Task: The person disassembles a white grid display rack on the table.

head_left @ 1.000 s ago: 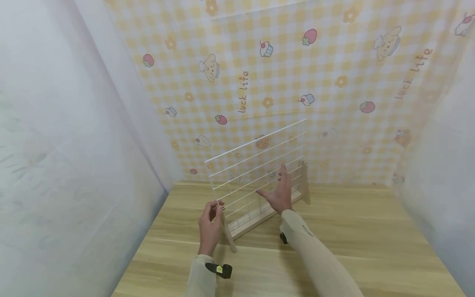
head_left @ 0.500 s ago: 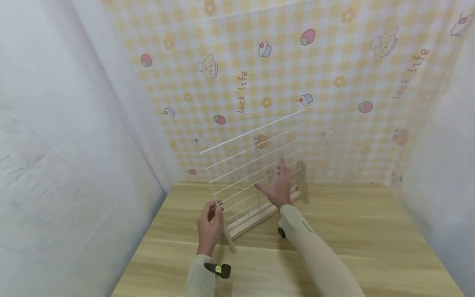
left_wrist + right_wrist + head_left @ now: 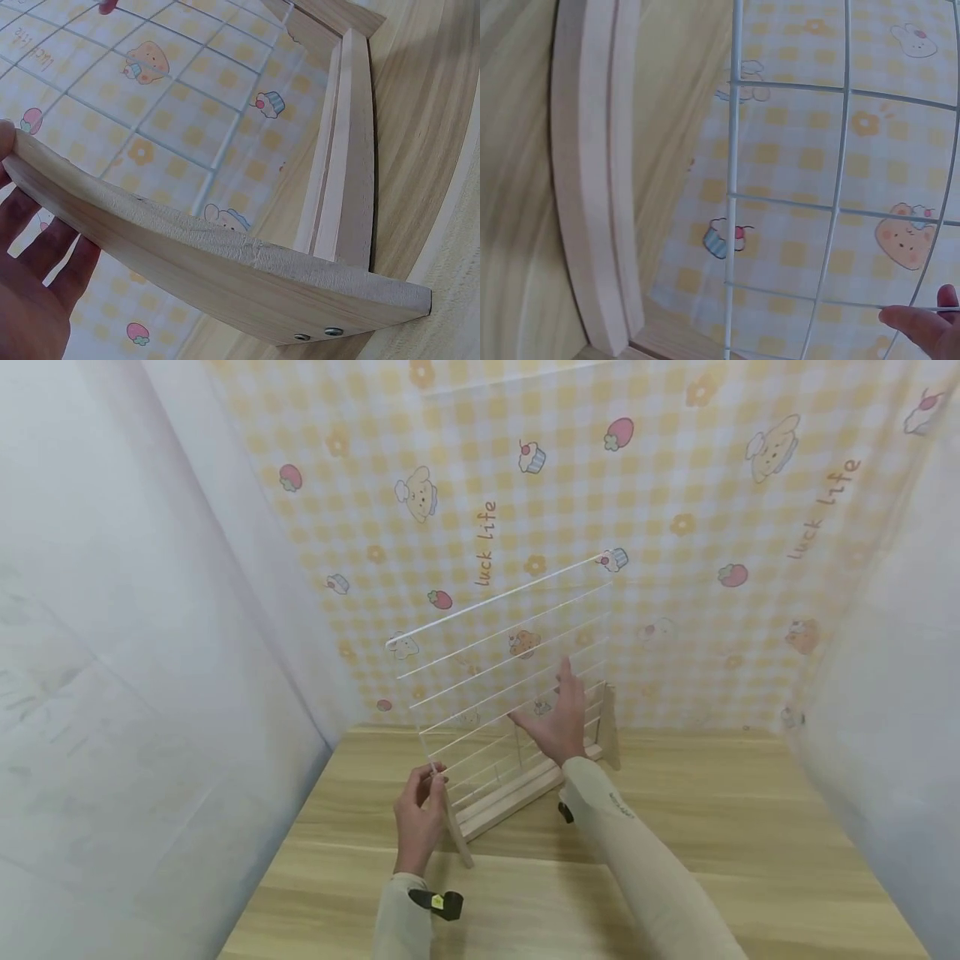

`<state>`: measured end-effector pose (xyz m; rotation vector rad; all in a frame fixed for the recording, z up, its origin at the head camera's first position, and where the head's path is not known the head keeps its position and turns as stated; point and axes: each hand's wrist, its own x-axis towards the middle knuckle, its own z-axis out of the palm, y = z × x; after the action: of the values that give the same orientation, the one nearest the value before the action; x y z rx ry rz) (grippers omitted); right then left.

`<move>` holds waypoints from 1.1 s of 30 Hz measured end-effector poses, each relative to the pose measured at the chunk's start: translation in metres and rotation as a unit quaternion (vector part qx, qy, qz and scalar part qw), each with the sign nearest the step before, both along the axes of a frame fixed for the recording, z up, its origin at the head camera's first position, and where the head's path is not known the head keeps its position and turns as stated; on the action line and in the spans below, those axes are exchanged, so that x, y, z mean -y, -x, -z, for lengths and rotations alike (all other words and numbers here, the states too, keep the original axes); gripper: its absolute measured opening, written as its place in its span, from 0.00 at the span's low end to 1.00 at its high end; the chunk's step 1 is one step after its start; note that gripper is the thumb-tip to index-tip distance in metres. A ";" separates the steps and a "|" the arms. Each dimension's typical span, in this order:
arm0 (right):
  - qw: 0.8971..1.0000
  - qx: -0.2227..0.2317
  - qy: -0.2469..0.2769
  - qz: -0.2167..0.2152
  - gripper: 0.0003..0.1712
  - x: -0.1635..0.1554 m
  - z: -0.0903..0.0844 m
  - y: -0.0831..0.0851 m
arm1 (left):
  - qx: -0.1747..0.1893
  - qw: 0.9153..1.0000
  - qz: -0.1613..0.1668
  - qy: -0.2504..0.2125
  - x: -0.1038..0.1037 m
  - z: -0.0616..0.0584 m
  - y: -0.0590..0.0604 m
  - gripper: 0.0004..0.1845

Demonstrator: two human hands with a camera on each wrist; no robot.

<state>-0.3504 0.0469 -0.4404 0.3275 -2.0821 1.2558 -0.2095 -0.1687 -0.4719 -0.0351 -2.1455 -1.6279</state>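
Clear grid panel (image 3: 502, 652) partly raised above the wooden stand (image 3: 517, 789), bottom edge near the groove.
Left hand (image 3: 418, 814) pinches the panel's corner; right hand (image 3: 558, 722), fingers spread, lies flat on the panel.

light wooden table (image 3: 675, 860) with lengthwise grain, filling the lower half of the frame, bearing near its upper centre a wooden stand (image 3: 510, 797) set diagonally, whose grooved base rail and two end feet rest directly on the tabletop.
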 end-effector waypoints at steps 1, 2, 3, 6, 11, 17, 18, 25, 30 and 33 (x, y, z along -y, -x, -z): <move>1.000 -0.004 0.001 -0.003 0.72 0.001 -0.003 0.000 | -0.001 1.000 -0.001 0.000 0.000 0.000 0.000 0.11; 1.000 -0.004 -0.002 -0.002 0.72 0.001 -0.006 0.000 | -0.003 1.000 -0.003 0.001 0.001 0.000 0.000 0.11; 1.000 -0.004 -0.003 -0.003 0.72 0.002 -0.009 0.000 | -0.005 1.000 -0.004 0.002 0.001 0.000 0.000 0.11; 1.000 0.001 -0.013 0.004 0.72 0.002 -0.018 -0.001 | -0.010 1.000 -0.005 0.005 0.001 -0.001 0.000 0.12; 1.000 0.012 -0.014 0.008 0.72 0.002 -0.029 -0.001 | -0.017 1.000 -0.002 0.003 0.001 0.000 0.000 0.12; 1.000 0.003 -0.011 0.010 0.72 0.002 -0.041 -0.002 | -0.025 1.000 0.001 0.001 0.002 0.001 0.000 0.10; 1.000 -0.002 -0.012 0.012 0.72 0.002 -0.043 -0.002 | -0.025 1.000 0.001 0.001 0.002 0.002 0.000 0.10; 1.000 -0.022 -0.008 0.014 0.71 0.000 -0.057 -0.004 | -0.022 1.000 0.000 0.001 0.000 0.002 -0.001 0.12; 0.999 -0.037 0.005 0.010 0.71 -0.001 -0.069 -0.006 | -0.011 1.000 -0.004 -0.007 0.000 0.002 -0.001 0.12; 0.999 -0.048 0.012 0.010 0.71 -0.002 -0.076 -0.007 | -0.011 1.000 -0.006 -0.009 0.001 0.002 -0.001 0.12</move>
<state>-0.3435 0.0488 -0.3640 0.3482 -1.9837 1.2285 -0.2083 -0.1695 -0.4740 -0.0352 -2.1106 -1.6333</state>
